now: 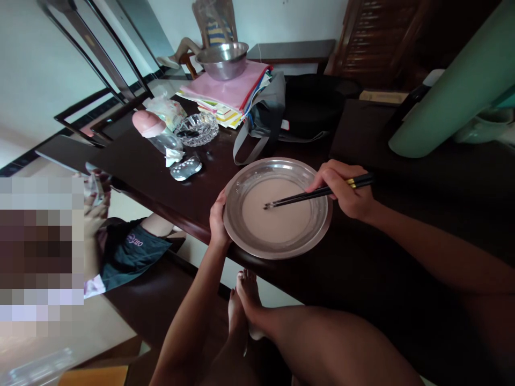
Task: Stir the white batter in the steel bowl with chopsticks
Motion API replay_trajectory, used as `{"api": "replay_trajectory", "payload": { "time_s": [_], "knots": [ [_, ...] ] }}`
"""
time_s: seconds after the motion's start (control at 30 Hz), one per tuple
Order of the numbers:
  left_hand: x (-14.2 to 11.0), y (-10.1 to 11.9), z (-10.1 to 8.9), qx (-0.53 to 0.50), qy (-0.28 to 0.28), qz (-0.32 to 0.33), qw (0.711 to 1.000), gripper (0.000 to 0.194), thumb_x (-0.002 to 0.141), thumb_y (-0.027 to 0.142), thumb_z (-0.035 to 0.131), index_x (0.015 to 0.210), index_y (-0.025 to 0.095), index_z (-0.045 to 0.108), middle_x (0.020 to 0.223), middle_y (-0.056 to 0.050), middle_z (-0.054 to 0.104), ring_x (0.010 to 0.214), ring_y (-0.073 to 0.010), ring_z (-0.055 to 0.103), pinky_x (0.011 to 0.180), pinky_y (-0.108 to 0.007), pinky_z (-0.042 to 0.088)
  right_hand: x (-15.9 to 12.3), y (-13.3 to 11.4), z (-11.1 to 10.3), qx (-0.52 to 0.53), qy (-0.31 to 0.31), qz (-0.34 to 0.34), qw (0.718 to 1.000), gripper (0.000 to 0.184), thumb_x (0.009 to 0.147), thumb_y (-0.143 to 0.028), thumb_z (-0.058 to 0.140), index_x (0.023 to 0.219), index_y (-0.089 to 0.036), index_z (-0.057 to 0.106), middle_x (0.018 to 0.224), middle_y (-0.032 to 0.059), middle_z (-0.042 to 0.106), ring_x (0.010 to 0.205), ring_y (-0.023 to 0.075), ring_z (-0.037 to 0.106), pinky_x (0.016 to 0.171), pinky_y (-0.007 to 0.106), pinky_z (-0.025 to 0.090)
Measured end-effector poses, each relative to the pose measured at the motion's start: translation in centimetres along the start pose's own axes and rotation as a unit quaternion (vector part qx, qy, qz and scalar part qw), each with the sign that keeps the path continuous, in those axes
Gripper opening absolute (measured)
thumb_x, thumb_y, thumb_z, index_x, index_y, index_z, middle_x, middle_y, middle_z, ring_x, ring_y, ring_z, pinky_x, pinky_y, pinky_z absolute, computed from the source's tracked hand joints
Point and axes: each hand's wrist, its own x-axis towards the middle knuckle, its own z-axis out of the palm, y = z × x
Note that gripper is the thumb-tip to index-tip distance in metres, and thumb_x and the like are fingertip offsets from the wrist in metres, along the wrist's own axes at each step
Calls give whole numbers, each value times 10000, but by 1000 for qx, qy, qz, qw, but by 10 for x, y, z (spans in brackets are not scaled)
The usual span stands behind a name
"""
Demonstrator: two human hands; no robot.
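A shiny metal bowl (277, 251) sits at the near edge of the dark table, holding a pale, milky liquid (273, 228). My left hand (219, 219) grips the bowl's left rim, its fingers partly hidden beneath and behind the wall. Above the bowl's right side, my right hand (346, 190) is closed around a pair of black chopsticks (300, 197) with gold bands. Their tips, coated with a little pale residue, touch the liquid near the bowl's middle.
Left of the bowl lie a grey patterned object (185, 168), a glass ashtray (199, 130) and a pink-topped bottle (155, 131). Behind, another metal bowl (223, 61) rests on stacked folders (237, 88) beside a grey-black bag (273, 102). A green cylinder (446, 91) stands right. Another person sits left.
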Motion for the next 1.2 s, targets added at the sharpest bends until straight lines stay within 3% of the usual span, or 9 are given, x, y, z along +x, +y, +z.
{"api": "replay_trajectory", "payload": {
  "time_s": [0.13, 0.27, 0.47, 0.63, 0.8, 0.97, 1.2],
  "knots": [
    [0, 0, 0, 10, 4, 4, 1000, 442, 833, 487, 600, 1152, 219, 748, 1190, -51, 752, 1222, -292, 639, 1062, -384, 485, -2, 1, -1, 55, 0, 0, 998, 433, 1034, -372, 436, 681, -245, 653, 641, 24, 661, 551, 132, 561, 501, 315, 429],
    [0, 1, 1, 15, 2, 15, 1000, 453, 835, 504, 602, 1146, 211, 752, 1168, -63, 758, 1244, -295, 626, 1079, -381, 471, 0, -1, 1, 8, -32, -7, 999, 392, 1030, -345, 450, 737, -235, 686, 717, 16, 696, 540, 109, 539, 513, 297, 438],
    [-1, 1, 2, 8, 2, -7, 1000, 490, 822, 510, 602, 1189, 216, 734, 1212, -61, 744, 1218, -305, 640, 1042, -391, 499, -1, 1, -1, 43, 10, -23, 999, 418, 1030, -319, 442, 691, -217, 664, 644, 23, 661, 570, 126, 579, 526, 298, 448],
    [0, 0, 1, 13, 0, 9, 1000, 475, 833, 508, 593, 1175, 213, 738, 1222, -61, 738, 1268, -292, 610, 1096, -376, 455, 0, 1, 1, -5, -41, -29, 999, 381, 1024, -313, 454, 750, -210, 697, 715, 20, 699, 609, 118, 604, 526, 277, 450],
    [-1, 1, 2, 9, -7, 2, 1000, 473, 838, 507, 593, 1182, 213, 730, 1219, -64, 740, 1224, -296, 639, 1058, -387, 487, 0, 0, -1, 21, 18, -5, 1000, 434, 1030, -352, 445, 674, -221, 655, 650, 30, 670, 569, 126, 579, 524, 299, 457],
    [-1, 2, 2, -2, -7, 6, 1000, 432, 839, 496, 603, 1140, 223, 748, 1207, -54, 746, 1237, -287, 633, 1087, -373, 464, 0, 1, 1, 25, -37, 2, 999, 394, 1024, -348, 455, 729, -220, 684, 706, 13, 695, 602, 123, 593, 555, 290, 477],
    [-1, 2, 2, 14, 2, -5, 1000, 485, 835, 508, 594, 1202, 220, 728, 1236, -60, 735, 1234, -298, 634, 1047, -381, 498, -2, 2, -1, 34, 12, 13, 999, 428, 1024, -406, 444, 686, -250, 657, 667, 37, 678, 591, 152, 590, 526, 327, 461]
  ]
}}
